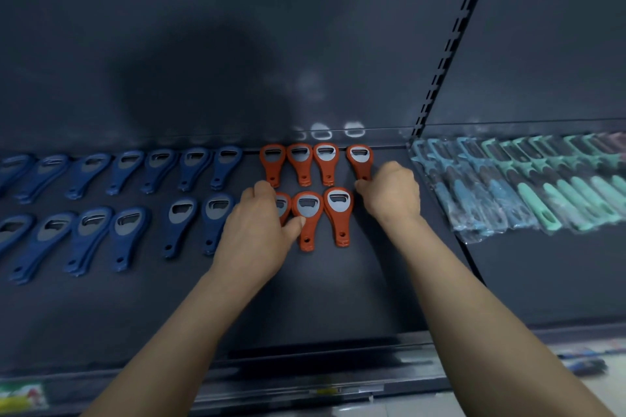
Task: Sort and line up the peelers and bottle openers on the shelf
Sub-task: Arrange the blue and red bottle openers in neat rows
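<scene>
- Sorting looks mostly done: blue bottle openers (135, 193) sit in two rows across the left of the shelf (338, 298), red bottle openers (306, 193) in two rows mid-shelf by the back edge, bagged teal peelers (528, 186) packed on the right section.
- Left hand (261, 230) is curled over the front-row red opener (283, 208), fingers closed on it.
- Right hand (389, 193) pinches the handle of the back-row end opener (360, 161), which sits apart from its neighbours.
- Still to do, I'd guess: closing that gap and one in the blue front row.
- Dark metal store shelving, dim light, slotted upright (450, 54) between bays.
</scene>
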